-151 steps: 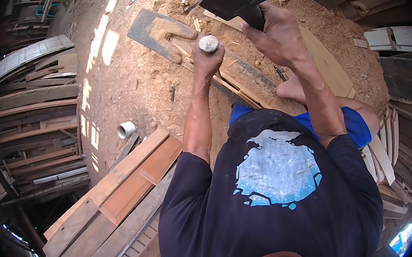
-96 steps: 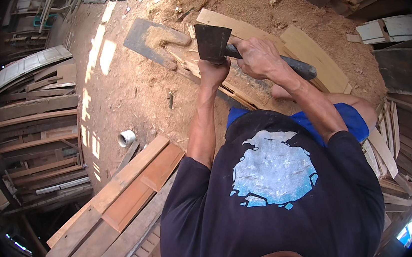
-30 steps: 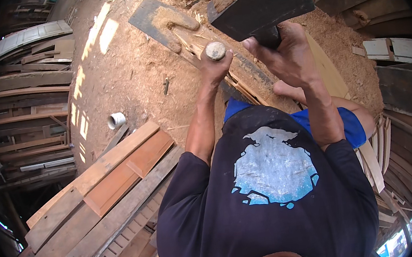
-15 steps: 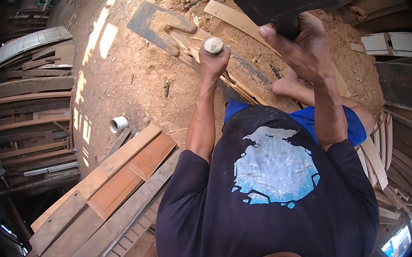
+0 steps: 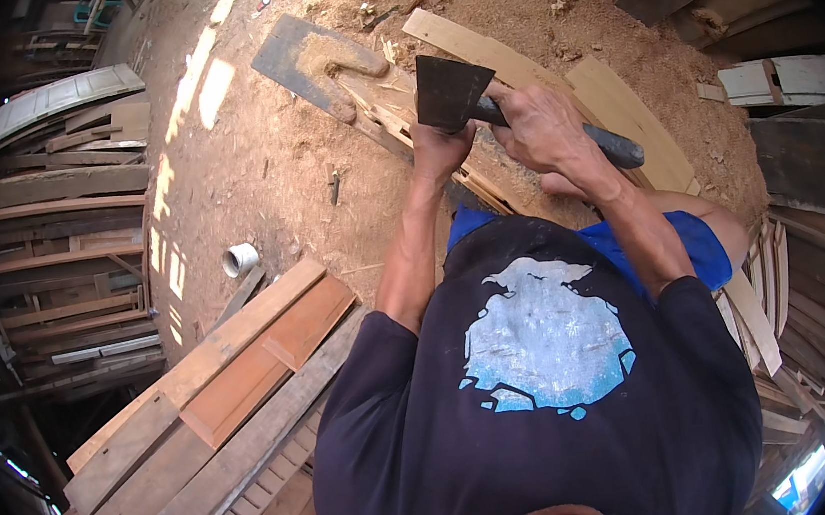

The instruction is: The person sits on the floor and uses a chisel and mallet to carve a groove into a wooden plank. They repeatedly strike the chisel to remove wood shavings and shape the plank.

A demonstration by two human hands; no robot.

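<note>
Above the sawdust, right hand (image 5: 548,128) fingers clench a dark broad-bladed hatchet (image 5: 451,93); left hand (image 5: 441,149) fist closed beneath it.

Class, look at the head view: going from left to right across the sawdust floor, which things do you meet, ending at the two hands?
Stacked wooden panels → small white cup → left hand → hatchet blade → right hand → dark handle end.

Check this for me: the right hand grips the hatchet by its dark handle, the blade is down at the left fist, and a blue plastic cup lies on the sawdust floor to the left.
One thing is off: the cup on the sawdust is white, not blue, as the head view shows. The rest holds: the right hand grips the hatchet by its dark handle, blade down at the left hand, which is closed in a fist.
</note>
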